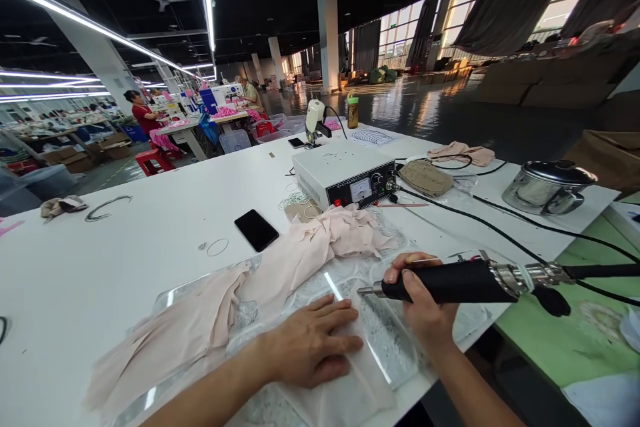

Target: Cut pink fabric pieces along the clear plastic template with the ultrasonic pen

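Note:
My left hand (313, 340) lies flat with its fingers spread, pressing a thin pale pink fabric piece (360, 387) onto a scratched clear sheet (393, 340). In my right hand (427, 310) is a thick black corded handpiece (455, 282), my fingers wrapped around its body. Its narrow metal tip points left, close to the fabric just beyond my left fingertips; whether it touches is hard to tell. Strips of pale pink fabric (305, 260) are heaped on the sheet's far side. A second pile of the same cloth (175, 340) spreads left of my left hand.
A white control box (340, 170) with a dial stands behind the fabric, and its black cable (470, 217) runs to the handpiece. A phone (257, 230) lies to its left. A lidded glass pot (547, 187) sits at right. People work at sewing tables in the background.

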A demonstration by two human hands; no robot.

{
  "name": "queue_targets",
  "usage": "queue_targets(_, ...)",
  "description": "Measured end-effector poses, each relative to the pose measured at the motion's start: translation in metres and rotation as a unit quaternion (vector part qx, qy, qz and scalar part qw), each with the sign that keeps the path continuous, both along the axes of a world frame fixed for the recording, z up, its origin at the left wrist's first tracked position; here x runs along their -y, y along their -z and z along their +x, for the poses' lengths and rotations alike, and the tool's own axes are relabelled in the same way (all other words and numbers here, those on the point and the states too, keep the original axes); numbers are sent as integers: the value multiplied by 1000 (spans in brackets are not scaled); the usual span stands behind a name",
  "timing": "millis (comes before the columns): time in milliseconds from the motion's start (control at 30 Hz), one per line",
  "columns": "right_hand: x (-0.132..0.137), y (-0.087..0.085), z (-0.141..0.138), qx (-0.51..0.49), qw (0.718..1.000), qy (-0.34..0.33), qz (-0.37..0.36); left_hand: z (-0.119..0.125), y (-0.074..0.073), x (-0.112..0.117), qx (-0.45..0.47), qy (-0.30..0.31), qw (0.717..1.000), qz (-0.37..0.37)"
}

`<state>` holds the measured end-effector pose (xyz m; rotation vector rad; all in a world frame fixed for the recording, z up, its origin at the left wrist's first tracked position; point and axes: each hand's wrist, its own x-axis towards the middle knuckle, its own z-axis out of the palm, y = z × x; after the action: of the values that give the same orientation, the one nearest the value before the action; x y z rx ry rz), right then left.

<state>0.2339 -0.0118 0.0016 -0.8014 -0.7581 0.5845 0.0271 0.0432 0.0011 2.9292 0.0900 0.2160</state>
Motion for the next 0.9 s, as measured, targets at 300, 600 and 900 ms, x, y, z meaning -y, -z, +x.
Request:
queue_targets(300,-2,-3,-1,-14,1000,3,-1,2,3,-6,26,29,999,10)
queue_targets(600,-4,-3,4,-30,1000,8,-1,2,8,-6,44,36,998,11)
queue_targets(900,4,-11,1,-43,999,6,0,0,13,-4,29,26,999,-7)
